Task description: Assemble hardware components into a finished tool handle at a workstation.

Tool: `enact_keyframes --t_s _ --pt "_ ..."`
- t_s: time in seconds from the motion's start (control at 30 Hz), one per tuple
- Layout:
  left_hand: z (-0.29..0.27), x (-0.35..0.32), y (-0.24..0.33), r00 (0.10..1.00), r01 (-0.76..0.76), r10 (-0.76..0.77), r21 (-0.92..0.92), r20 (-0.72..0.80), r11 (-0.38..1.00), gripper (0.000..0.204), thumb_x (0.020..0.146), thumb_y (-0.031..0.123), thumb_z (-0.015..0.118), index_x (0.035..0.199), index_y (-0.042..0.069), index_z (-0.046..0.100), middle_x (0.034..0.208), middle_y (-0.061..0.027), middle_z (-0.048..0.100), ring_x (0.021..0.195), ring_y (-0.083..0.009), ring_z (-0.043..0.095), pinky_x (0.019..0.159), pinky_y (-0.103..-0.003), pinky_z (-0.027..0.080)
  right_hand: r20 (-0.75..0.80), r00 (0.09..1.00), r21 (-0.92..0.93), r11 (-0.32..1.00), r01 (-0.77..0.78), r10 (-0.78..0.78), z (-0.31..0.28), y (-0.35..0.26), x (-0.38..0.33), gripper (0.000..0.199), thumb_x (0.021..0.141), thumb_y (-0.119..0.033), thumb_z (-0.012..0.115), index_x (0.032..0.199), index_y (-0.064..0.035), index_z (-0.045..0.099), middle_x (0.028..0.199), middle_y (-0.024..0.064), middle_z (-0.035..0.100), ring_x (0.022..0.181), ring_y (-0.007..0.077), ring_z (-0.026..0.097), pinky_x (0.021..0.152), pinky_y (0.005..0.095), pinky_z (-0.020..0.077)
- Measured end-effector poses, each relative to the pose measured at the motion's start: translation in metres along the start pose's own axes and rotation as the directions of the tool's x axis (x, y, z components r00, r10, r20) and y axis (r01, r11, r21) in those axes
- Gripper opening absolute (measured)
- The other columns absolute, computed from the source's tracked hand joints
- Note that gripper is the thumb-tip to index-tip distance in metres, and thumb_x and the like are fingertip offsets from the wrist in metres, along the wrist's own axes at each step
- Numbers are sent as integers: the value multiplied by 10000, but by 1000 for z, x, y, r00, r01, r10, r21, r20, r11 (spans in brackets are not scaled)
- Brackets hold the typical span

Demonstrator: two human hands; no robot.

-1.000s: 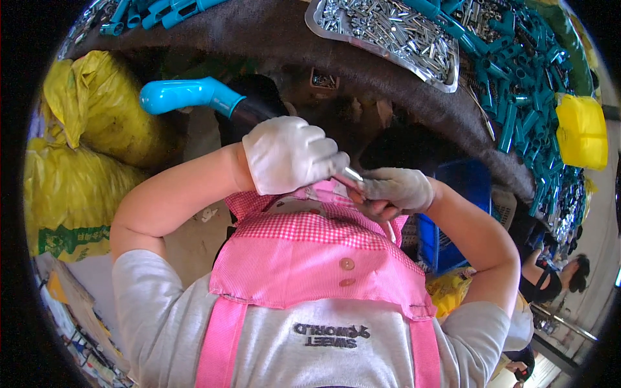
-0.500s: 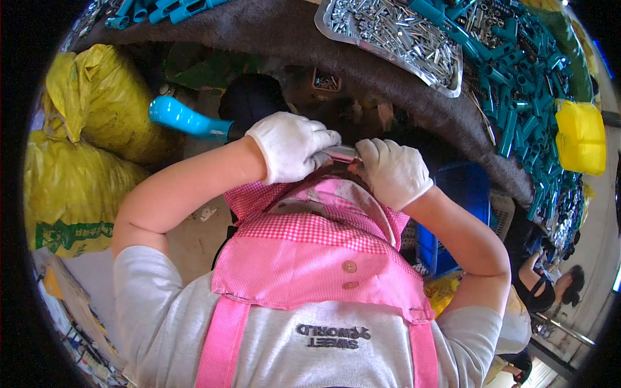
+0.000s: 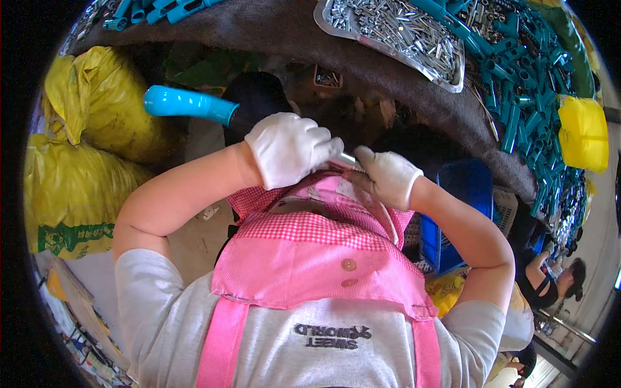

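My left hand (image 3: 291, 155), in a white glove, is closed around a tool with a light blue handle (image 3: 187, 103) and a black middle part (image 3: 259, 97). The handle sticks out to the left. A small silvery tip (image 3: 347, 158) shows between the two hands. My right hand (image 3: 388, 176), also in a white glove, touches that tip with its fingertips; whether it pinches a small part there is hidden. Both hands sit just above the top of my pink checked apron (image 3: 310, 258).
On the dark table (image 3: 272, 32) lie a metal tray of silvery pins (image 3: 401, 32) and several teal plastic tubes (image 3: 517, 84), with a yellow container (image 3: 582, 132) beside them. Yellow sacks (image 3: 84, 161) stand on the left, a blue crate (image 3: 462, 194) on the right. Another person (image 3: 550, 278) sits at lower right.
The blue handle dipped and then rose a little. My right hand lifted and spread its fingers at the metal tip. My left hand has kept its grip.
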State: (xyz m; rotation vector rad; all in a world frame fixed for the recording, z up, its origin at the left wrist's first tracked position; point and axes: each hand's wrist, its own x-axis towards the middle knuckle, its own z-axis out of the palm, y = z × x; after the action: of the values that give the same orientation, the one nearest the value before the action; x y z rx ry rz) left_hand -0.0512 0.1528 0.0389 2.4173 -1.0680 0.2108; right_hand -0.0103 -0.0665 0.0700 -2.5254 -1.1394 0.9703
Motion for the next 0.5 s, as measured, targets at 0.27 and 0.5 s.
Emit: enact_keyframes --t_s 0.27,0.5 --pt "-5 -2 -2 961 256 -233 -158 152 954 166 733 171 582 874 87 612 714 -147 588 688 -323 592 605 -447 470 -80 997 -16 1000 -1 0 -2 -7 -4 286 897 -299 506 957 -20 500 765 161 621 700 293 621 597 399 477" --pt "6 -3 0 998 -53 56 109 -19 993 229 724 209 609 911 81 579 677 -104 553 632 -294 579 560 -414 462 149 989 71 997 -34 23 5 5 0 383 869 -354 523 910 23 475 784 248 601 724 418 596 621 490 463"
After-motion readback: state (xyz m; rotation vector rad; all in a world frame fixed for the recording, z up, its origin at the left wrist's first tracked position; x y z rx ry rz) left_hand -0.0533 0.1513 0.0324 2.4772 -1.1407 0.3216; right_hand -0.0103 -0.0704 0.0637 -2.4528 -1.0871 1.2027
